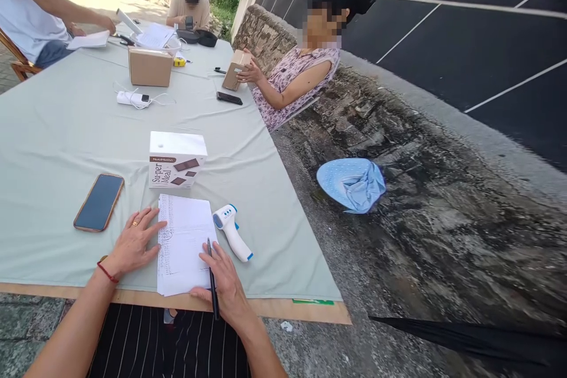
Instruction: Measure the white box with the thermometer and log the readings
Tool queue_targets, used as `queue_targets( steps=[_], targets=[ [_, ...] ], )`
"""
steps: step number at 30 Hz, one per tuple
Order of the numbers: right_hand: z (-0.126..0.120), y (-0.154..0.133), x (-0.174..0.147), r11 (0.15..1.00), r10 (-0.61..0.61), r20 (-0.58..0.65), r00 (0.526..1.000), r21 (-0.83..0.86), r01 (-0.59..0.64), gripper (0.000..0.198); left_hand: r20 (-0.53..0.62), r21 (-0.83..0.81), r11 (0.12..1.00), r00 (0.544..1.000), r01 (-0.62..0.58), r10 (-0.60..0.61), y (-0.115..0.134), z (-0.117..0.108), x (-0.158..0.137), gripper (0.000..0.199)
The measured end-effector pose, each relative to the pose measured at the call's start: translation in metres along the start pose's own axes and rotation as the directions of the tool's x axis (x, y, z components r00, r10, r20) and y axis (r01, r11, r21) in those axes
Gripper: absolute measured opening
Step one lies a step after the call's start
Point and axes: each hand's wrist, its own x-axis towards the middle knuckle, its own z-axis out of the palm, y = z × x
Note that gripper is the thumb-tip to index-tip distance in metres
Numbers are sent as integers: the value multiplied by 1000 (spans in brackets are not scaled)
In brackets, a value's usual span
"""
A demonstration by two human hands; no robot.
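A stack of white paper sheets (188,248) with print and handwriting lies near the front edge of the table. My left hand (136,239) rests flat with fingers spread, its fingertips touching the left edge of the sheets. At their lower right, my right hand (227,283) holds a black pen (213,286), tip pointing away from me. A white and blue infrared thermometer (233,233) lies just right of the paper. Behind the sheets stands a white "Super Meal" box (177,159). A smartphone (99,202) in a brown case is left of my left hand.
Farther back on the cloth-covered table (66,147) are a cardboard box (150,67), a white device with cable (133,99) and a black phone (229,98). A person on the right holds a small carton (236,69). Two more people sit beyond. A blue hat (352,184) lies right.
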Motion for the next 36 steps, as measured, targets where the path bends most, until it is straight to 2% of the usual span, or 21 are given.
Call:
queue_targets(
  steps=[4, 9, 18, 23, 27, 31, 36],
  targets=[
    [-1, 2, 2, 1000, 16, 9, 1000, 12, -16, 73, -19, -31, 999, 1000, -11, 11, -1, 1, 0, 46],
    [-1, 5, 8, 999, 28, 1, 1000, 30, -28, 64, -50, -6, 1000, 999, -4, 4, 1, 1, 2, 41],
    [3, 22, 18, 999, 2, -9, 1000, 40, -1, 69, -65, 16, 999, 997, 39, -38, 7, 3, 5, 37],
    [0, 23, 18, 998, 10, -14, 1000, 69, -9, 61, -57, 15, 999, 997, 46, -45, 9, 1, 5, 36],
    [-13, 16, 25, 988, 30, -71, 997, 150, -19, 50, -45, 9, 999, 998, 47, -46, 11, 0, 5, 37],
    [-25, 4, 40, 958, 116, -81, 990, 272, -90, 46, -46, 3, 999, 998, 51, -51, 12, 0, 6, 37],
    [-23, -11, 61, 875, 244, -140, 959, 458, -156, 53, -41, 0, 999, 998, 44, -44, 12, -1, 6, 38]
  ],
)
